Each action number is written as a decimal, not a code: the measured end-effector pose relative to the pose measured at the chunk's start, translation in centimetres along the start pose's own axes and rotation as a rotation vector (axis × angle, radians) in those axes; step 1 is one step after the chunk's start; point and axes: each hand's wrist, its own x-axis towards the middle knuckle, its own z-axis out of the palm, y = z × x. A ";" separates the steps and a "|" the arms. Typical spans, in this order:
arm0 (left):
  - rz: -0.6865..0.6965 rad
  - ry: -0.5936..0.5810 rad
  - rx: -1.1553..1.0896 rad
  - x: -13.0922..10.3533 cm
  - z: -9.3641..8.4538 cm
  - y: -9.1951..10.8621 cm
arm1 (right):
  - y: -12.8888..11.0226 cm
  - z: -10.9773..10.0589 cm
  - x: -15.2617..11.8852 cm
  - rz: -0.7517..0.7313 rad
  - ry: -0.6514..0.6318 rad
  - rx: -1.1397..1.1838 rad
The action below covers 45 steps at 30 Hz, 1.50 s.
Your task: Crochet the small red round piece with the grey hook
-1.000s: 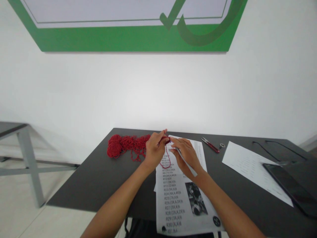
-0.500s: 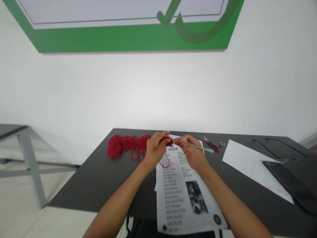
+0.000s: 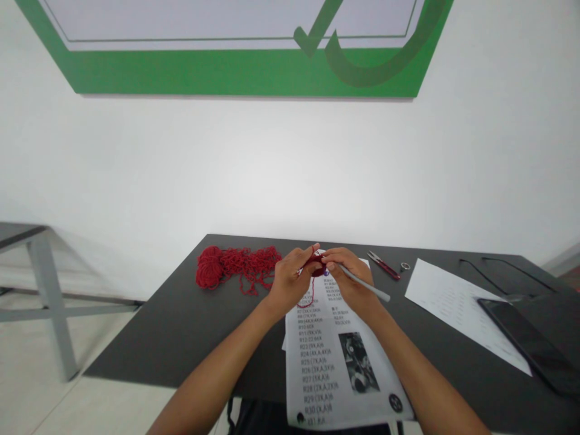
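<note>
Between my hands is a small dark red crochet piece [image 3: 319, 266], pinched by my left hand [image 3: 290, 275], with red yarn running over its fingers. My right hand [image 3: 351, 279] is closed on a crochet hook with a grey handle [image 3: 369, 289]; its fingertips meet the piece, and the hook's tip is hidden there. A strand of red yarn loops down over the printed pattern sheet [image 3: 317, 362], which lies under both hands. To the left of my left hand rests the red yarn ball [image 3: 209, 267] with a loose tangle [image 3: 249, 264] beside it.
Small red-handled scissors [image 3: 384, 266] and a ring [image 3: 405, 266] lie right of my hands on the dark table [image 3: 190, 338]. Farther right are a white sheet [image 3: 457, 308], glasses [image 3: 512, 275] and a black phone [image 3: 525, 338]. Another table [image 3: 22, 232] stands at the left.
Both hands and the red piece have shifted slightly to the right. The hook's handle now slopes more steeply, and my right fingertips are closer to the piece.
</note>
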 end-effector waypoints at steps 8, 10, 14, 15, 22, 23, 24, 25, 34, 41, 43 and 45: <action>-0.538 -0.003 -0.576 -0.7 1.7 0.6 | -0.3 0.5 -0.9 -0.248 0.100 -0.249; -0.557 0.029 -0.624 -0.5 1.5 0.7 | -0.8 0.2 -0.6 -0.182 0.031 -0.102; -0.546 0.021 -0.714 0.0 0.7 0.8 | -1.6 -0.3 0.1 -0.081 -0.037 0.138; -0.538 0.013 -0.741 0.1 0.5 1.0 | -1.7 -0.3 0.2 -0.061 -0.028 0.169; -0.526 -0.020 -0.883 0.5 -0.1 1.8 | -1.8 -0.4 0.0 0.028 -0.023 0.321; -0.531 -0.025 -0.886 0.6 -0.2 1.8 | -1.8 -0.4 -0.1 0.039 -0.033 0.340; -0.534 -0.031 -0.883 0.6 -0.4 1.8 | -1.8 -0.5 -0.1 0.051 -0.043 0.354; -0.537 -0.038 -0.876 0.7 -0.5 1.7 | -1.8 -0.6 -0.1 0.063 -0.052 0.363; -0.621 -0.053 -1.005 0.9 -1.1 2.0 | -2.1 -0.7 -0.6 0.192 -0.043 0.459; -0.602 -0.065 -1.078 1.1 -1.4 1.7 | -2.2 0.2 -1.5 0.333 -0.004 0.543; -0.598 -0.062 -1.085 1.1 -1.4 1.6 | -2.5 0.1 -1.4 0.298 -0.011 0.458; -0.599 -0.060 -1.092 1.1 -1.5 1.6 | -2.7 -0.1 -1.2 0.244 -0.021 0.367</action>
